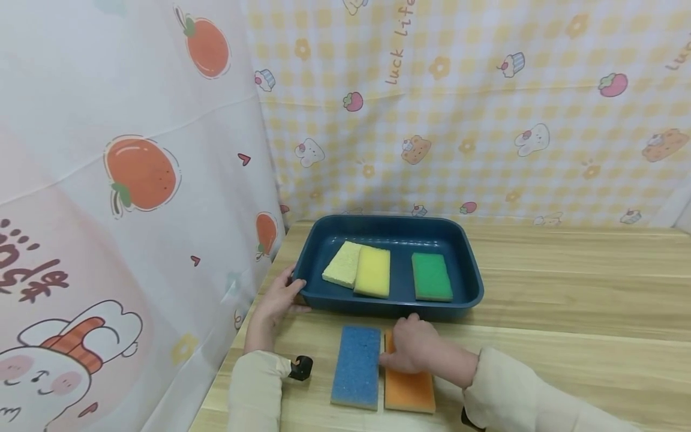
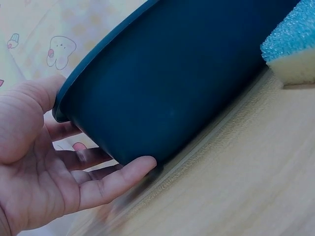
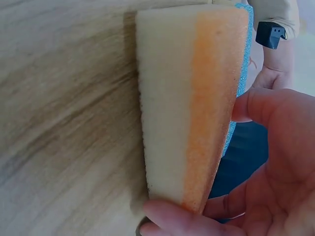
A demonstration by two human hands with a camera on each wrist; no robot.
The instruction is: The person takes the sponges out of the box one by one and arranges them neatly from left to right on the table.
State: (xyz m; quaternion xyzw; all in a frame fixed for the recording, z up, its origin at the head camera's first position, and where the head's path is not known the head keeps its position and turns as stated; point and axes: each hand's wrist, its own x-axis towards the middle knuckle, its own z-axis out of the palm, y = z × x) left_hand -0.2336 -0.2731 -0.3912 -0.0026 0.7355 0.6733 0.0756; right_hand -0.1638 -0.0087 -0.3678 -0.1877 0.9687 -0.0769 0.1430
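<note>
My left hand point(image 1: 278, 300) grips the front left corner of a dark blue rectangular pan point(image 1: 378, 308). In the left wrist view its thumb lies at the rim and its fingers curl against the wall of the pan point(image 2: 162, 83). Over an orange sponge point(image 1: 410, 395) in front of the pan, my right hand point(image 1: 417, 345) has its thumb and fingers around the far part. The right wrist view shows this sponge's orange layer and cream layer point(image 3: 167, 103), with fingers at its end. Close to its left lies a blue sponge point(image 1: 356, 367).
Inside the pan, a yellow sponge point(image 1: 373, 273) overlaps a pale yellow sponge point(image 1: 340, 265), and a green sponge point(image 1: 432, 276) lies to the right. Patterned cloth point(image 1: 464, 120) hangs behind the wooden table point(image 1: 572, 288) and along its left side.
</note>
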